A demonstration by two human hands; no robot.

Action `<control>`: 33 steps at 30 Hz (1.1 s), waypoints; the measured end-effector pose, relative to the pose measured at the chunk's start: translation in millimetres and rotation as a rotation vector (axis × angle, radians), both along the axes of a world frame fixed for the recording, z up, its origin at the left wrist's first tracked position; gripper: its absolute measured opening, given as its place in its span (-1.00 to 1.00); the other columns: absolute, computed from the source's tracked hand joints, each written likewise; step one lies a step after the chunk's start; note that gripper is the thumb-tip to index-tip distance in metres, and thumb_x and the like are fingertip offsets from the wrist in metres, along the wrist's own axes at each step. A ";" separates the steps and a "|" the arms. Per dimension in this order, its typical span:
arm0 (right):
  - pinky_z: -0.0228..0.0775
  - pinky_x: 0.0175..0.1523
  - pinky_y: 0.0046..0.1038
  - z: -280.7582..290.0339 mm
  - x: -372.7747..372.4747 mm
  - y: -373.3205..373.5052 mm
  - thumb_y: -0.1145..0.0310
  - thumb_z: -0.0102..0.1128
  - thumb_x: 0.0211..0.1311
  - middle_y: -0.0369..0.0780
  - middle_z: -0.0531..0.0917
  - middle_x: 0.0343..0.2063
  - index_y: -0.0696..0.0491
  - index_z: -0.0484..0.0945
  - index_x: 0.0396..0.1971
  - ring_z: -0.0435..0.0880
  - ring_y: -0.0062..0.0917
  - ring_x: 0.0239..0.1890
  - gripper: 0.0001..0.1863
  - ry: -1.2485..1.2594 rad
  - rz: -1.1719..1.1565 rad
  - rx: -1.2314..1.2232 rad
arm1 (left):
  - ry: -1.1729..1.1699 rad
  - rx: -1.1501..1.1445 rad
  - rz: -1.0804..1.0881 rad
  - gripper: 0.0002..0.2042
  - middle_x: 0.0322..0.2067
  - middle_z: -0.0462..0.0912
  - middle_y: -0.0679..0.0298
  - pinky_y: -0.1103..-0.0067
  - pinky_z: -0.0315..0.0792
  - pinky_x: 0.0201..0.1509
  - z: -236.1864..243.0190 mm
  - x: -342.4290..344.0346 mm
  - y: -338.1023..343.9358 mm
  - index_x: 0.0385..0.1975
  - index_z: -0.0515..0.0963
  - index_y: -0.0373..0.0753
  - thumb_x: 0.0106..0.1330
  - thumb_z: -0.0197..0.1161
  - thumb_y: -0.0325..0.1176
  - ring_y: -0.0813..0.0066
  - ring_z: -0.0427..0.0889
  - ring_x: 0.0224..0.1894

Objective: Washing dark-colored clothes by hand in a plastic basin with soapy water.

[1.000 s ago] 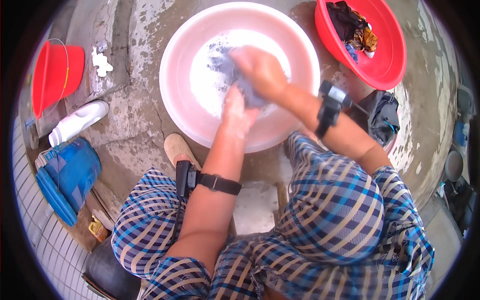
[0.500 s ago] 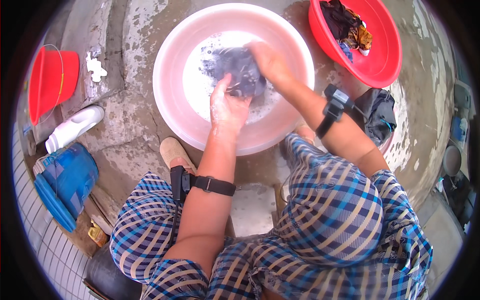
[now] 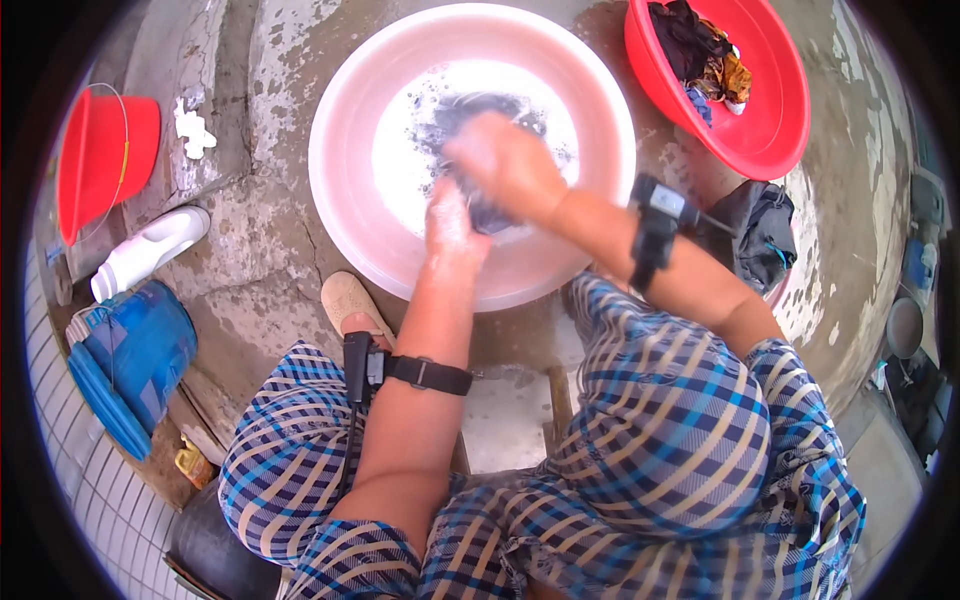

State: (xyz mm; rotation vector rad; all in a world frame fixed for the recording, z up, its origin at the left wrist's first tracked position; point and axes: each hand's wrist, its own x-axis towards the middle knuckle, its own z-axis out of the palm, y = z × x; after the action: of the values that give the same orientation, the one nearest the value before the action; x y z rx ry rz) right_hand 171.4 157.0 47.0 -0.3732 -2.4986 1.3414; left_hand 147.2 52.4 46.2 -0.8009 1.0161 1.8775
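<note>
Red bucket (image 3: 118, 165) far left, white bottle (image 3: 150, 252) just below it, then pale pink basin (image 3: 345, 160). Dark cloth (image 3: 500, 104) sits inside, in white suds (image 3: 396, 165). My left hand (image 3: 455, 222) touches its near side, fingers partly hidden, can't tell if closed. My right hand (image 3: 508, 168) is over it, blurred, grip unclear too. Right: red tub (image 3: 768, 110) with clothes (image 3: 690, 42).

Smooth plastic is seen in the pale basin (image 3: 345, 150), glossier plastic in the red tub (image 3: 775, 90), wet fabric in the dark cloth (image 3: 487, 103), rough, patchy concrete in the floor (image 3: 285, 265).
</note>
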 end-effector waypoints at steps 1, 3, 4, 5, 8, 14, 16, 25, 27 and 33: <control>0.47 -0.24 -0.27 21.5 -0.4 -30.9 0.18 0.19 0.10 -0.14 0.58 -0.52 0.02 0.58 -0.38 0.61 -0.25 -0.41 -0.77 -0.103 0.234 0.209 | 0.032 0.332 0.068 -0.59 -0.12 0.55 0.18 0.32 0.53 -0.09 -65.8 -4.0 -50.5 0.09 0.34 -0.24 0.37 -0.02 -0.11 0.26 0.58 -0.10; 0.48 -0.25 -0.26 -1.6 10.2 -27.6 0.19 0.18 0.09 -0.16 0.58 -0.51 -0.01 0.58 -0.40 0.61 -0.26 -0.41 -0.81 0.035 0.380 0.241 | -0.074 0.456 -0.030 -0.58 -0.09 0.53 0.17 0.32 0.53 -0.07 -52.1 -9.5 -37.7 0.11 0.32 -0.24 0.38 -0.03 -0.11 0.25 0.58 -0.09; 0.49 -0.26 -0.26 -6.6 12.9 -29.8 0.21 0.18 0.07 -0.17 0.58 -0.51 -0.04 0.58 -0.41 0.62 -0.28 -0.41 -0.84 0.199 0.548 0.256 | -0.158 0.560 -0.108 -0.57 -0.06 0.51 0.16 0.32 0.53 -0.06 -36.1 -14.8 -34.9 0.12 0.31 -0.25 0.38 -0.05 -0.10 0.25 0.57 -0.08; 0.51 -0.22 -0.27 -11.3 -7.5 -3.4 0.21 0.20 0.07 -0.15 0.63 -0.51 0.02 0.60 -0.37 0.64 -0.28 -0.46 -0.79 -0.122 0.461 0.358 | -0.072 0.203 0.119 -0.61 -0.06 0.52 0.14 0.30 0.52 -0.05 -23.7 2.4 -9.4 0.10 0.34 -0.26 0.36 0.02 -0.19 0.26 0.56 -0.06; 0.46 -0.20 -0.22 -2.2 -20.1 40.7 0.05 0.11 0.17 -0.04 0.62 -0.49 0.10 0.58 -0.37 0.63 -0.17 -0.40 -0.63 -0.431 -0.050 -0.234 | 0.052 0.030 0.085 -0.64 -0.08 0.53 0.15 0.29 0.50 -0.05 17.2 4.2 19.0 0.07 0.36 -0.27 0.38 0.03 -0.20 0.23 0.56 -0.08; 0.43 -0.04 -0.36 -15.0 -3.0 25.7 0.00 0.16 0.19 -0.08 0.68 -0.33 0.15 0.54 -0.10 0.66 -0.34 -0.20 -0.49 -0.223 -0.168 -0.464 | 0.221 0.145 0.046 -0.63 -0.03 0.47 0.17 0.35 0.43 0.08 10.5 -4.2 1.5 0.11 0.30 -0.27 0.32 0.10 -0.38 0.25 0.51 -0.01; 0.43 -0.03 -0.34 -14.6 0.6 21.5 0.00 0.19 0.17 -0.12 0.68 -0.27 0.14 0.57 -0.13 0.64 -0.41 -0.15 -0.50 -0.265 -0.071 -0.392 | 0.217 0.122 0.171 -0.64 -0.01 0.48 0.16 0.23 0.37 0.09 9.4 8.4 8.1 0.09 0.36 -0.20 0.32 0.13 -0.31 0.21 0.48 0.02; 0.48 -0.18 -0.27 29.4 -2.6 -7.2 0.13 0.26 0.03 -0.11 0.66 -0.34 -0.01 0.64 -0.26 0.65 -0.21 -0.34 -0.68 -0.191 0.444 0.227 | 0.192 0.214 -0.027 -0.53 0.09 0.42 0.10 0.27 0.41 0.15 -14.7 -1.5 -18.3 0.17 0.30 -0.25 0.41 -0.03 -0.05 0.25 0.42 0.16; 0.48 -0.19 -0.28 10.2 -18.2 31.9 0.11 0.24 0.04 -0.14 0.65 -0.36 -0.06 0.63 -0.25 0.65 -0.26 -0.32 -0.70 -0.370 0.095 0.108 | 0.021 -0.022 -0.008 -0.62 -0.06 0.53 0.11 0.30 0.49 0.05 -2.0 7.3 8.8 0.07 0.37 -0.29 0.43 -0.09 -0.15 0.26 0.55 -0.02; 0.49 -0.18 -0.29 46.2 15.5 -32.1 0.15 0.23 0.06 -0.16 0.62 -0.27 -0.07 0.60 -0.33 0.65 -0.23 -0.29 -0.78 0.114 0.403 0.266 | 0.201 0.391 -0.175 -0.62 -0.09 0.54 0.15 0.26 0.44 0.09 -36.9 -10.7 -42.0 0.03 0.39 -0.29 0.42 -0.05 -0.12 0.32 0.50 0.03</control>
State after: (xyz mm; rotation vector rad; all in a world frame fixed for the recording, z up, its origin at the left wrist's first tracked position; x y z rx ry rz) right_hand 186.9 124.9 93.2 0.2696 -2.6980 1.0923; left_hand 136.5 10.4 9.3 -0.2905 0.7715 1.9446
